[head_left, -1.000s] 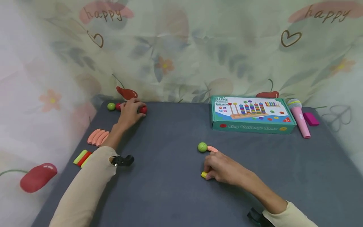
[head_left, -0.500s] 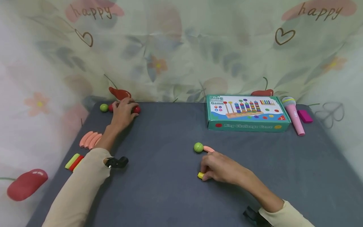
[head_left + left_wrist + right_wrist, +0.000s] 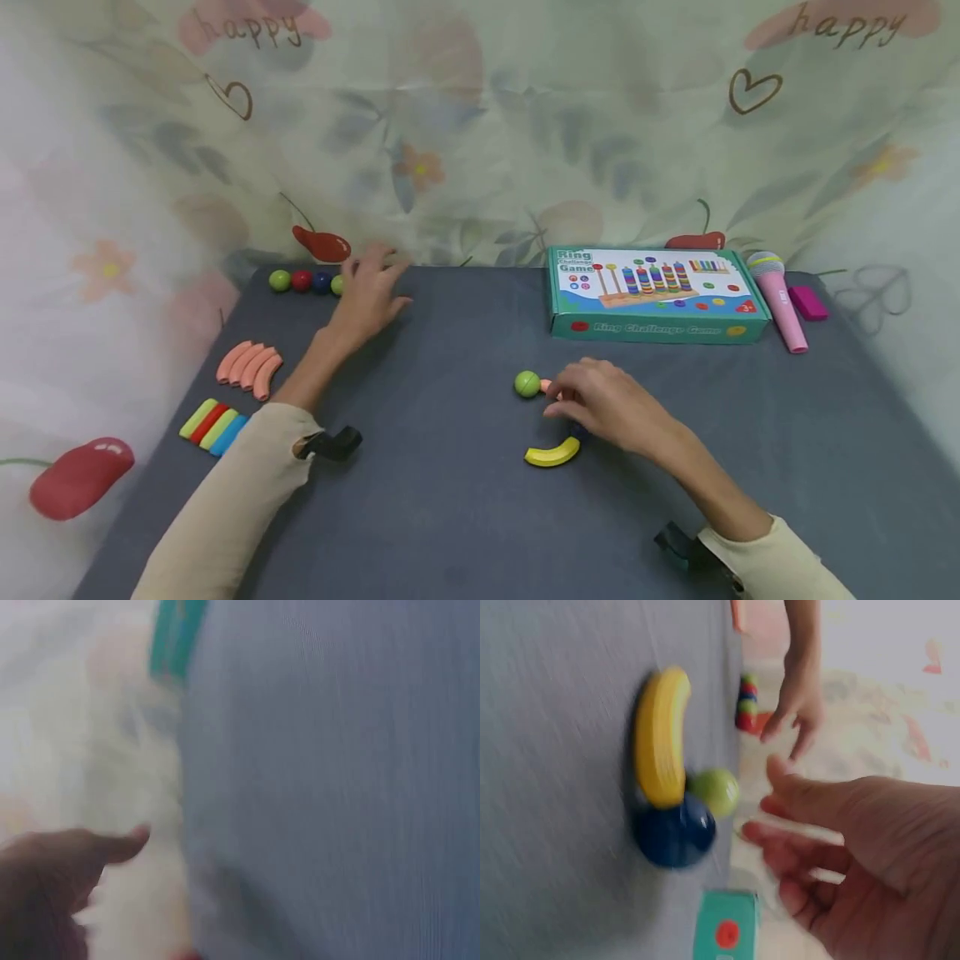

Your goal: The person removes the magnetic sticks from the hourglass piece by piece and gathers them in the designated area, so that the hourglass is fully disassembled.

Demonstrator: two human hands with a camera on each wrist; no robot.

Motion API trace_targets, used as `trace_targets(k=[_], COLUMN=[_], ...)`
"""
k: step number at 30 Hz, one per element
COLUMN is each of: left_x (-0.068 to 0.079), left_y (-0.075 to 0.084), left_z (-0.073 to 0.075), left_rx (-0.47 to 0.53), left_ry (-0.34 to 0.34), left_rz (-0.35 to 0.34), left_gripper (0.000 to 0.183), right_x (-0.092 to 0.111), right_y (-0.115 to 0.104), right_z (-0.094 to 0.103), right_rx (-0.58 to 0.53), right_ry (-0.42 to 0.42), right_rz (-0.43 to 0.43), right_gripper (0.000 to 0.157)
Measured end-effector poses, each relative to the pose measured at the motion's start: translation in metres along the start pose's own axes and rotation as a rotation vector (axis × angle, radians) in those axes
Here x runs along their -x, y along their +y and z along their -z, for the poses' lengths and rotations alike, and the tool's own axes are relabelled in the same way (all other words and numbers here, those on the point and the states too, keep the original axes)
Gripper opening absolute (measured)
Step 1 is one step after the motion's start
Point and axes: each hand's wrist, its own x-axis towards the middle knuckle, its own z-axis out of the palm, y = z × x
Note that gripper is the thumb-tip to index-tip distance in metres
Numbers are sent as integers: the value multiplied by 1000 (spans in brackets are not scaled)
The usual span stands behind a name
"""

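Observation:
My right hand hovers with relaxed fingers above a yellow curved piece, holding nothing. At the curved piece's upper end sits a dark blue ball, seen best in the right wrist view. Beyond, a green ball touches a pink curved piece partly hidden by that hand. At the back left, my left hand is raised with fingers spread, beside a row of balls: green, red, blue and another green. The hand hides the row's right end.
Several pink curved pieces lie at the left edge, with a row of coloured bars in front of them. A teal game box, a pink toy microphone and a magenta block stand at the back right.
My right hand has let go of the yellow curved piece and risen away from it. The left hand has lifted off the balls and moved right, uncovering the blue and second green one.

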Motion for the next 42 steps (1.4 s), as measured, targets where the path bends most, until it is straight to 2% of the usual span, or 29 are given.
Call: trace_targets(k=[2, 5, 6, 8, 10, 12, 16, 26, 33, 38, 42], left_x=[-3, 0, 2, 6, 9, 12, 15, 20, 32, 41, 42], left_y=[37, 87, 102, 126, 143, 152, 156, 159, 143, 130, 118], left_z=[-3, -11, -14, -23, -31, -37, -44, -44, -42, -33, -22], left_rx=[71, 193, 217, 242, 237, 225, 216, 242, 229, 334, 382], left_ry=[-110, -343, -417, -523, -557, -548, -503, -473, -416, -319, -280], left_rz=[-90, -211, -241, -275, -296, -303, -291, -278, -220, -206, -168], left_gripper=[55, 53, 53, 53, 49, 40, 24, 12, 19, 23, 35], right_x=[-2, -9, -12, -17, -22, -25, -30, -31, -30, -30, -31], right_y=[7, 16, 18, 22, 24, 25, 25, 21, 21, 21, 20], right_z=[5, 6, 4, 1, -2, -4, -6, -6, -7, -7, -7], right_rx=[20, -10, -28, -45, -58, -44, -30, -27, -29, -24, -29], right_ry=[7, -59, -85, -125, -143, -147, -146, -148, -146, -134, -143], right_rz=[-71, -137, -149, -157, -159, -164, -179, -212, -226, -230, -219], right_gripper=[22, 27, 28, 23, 17, 16, 22, 29, 33, 34, 32])
